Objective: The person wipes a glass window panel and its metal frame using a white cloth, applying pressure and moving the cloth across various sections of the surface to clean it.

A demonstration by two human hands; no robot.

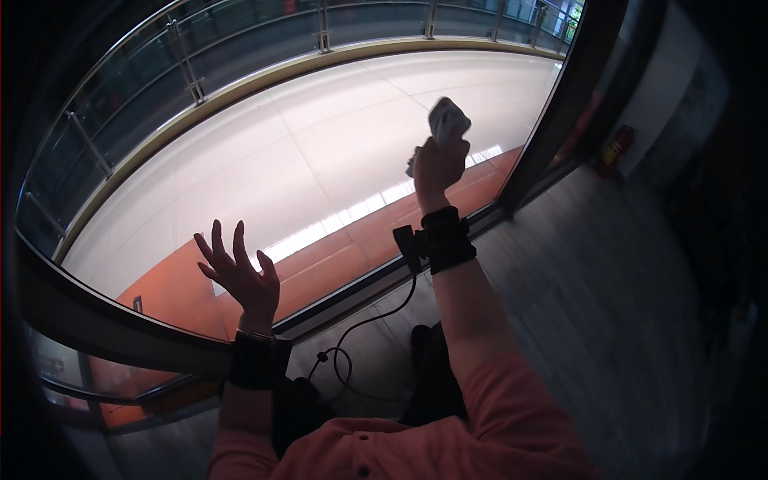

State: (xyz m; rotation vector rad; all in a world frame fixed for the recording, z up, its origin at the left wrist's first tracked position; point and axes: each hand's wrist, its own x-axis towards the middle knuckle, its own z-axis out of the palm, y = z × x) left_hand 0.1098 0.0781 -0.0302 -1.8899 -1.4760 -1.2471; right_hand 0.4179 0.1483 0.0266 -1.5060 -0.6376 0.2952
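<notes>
My right hand (441, 165) is shut on a grey cloth (447, 117), which bunches above the fist and sticks out a little at its left side. It is raised before a large glass pane (312, 156); whether the cloth touches the glass cannot be made out. Lower down on the left, my left hand (243, 285) is held up with its fingers spread and nothing in it. Black bands circle both wrists, and a black cable (384, 315) hangs from the right wristband (447, 240) in a loose loop.
A dark frame (555, 114) borders the glass on the right. Beyond the pane are a pale tiled floor and a curved glass railing (258, 57) with metal posts. A red fire extinguisher (617, 150) stands by the wall at right. Grey flooring (576, 288) lies on my side.
</notes>
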